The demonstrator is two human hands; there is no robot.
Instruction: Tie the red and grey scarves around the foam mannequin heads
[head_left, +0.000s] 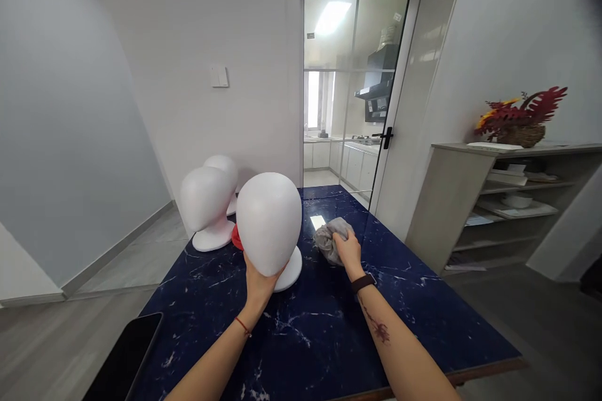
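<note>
My left hand (pixel 258 283) reaches forward with the forearm low over the bench (pixel 305 338), palm up against the back of the nearest foam head (pixel 268 222), fingers wrapped round its neck and holding it upright on its base. My right hand (pixel 348 249) stretches further out, wrist bent down, fingers closed on a grey cloth (pixel 329 238) lying on the bench just right of the head.

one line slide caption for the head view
Left hand grips a white foam head; right hand grasps a grey cloth on a blue table.
</note>
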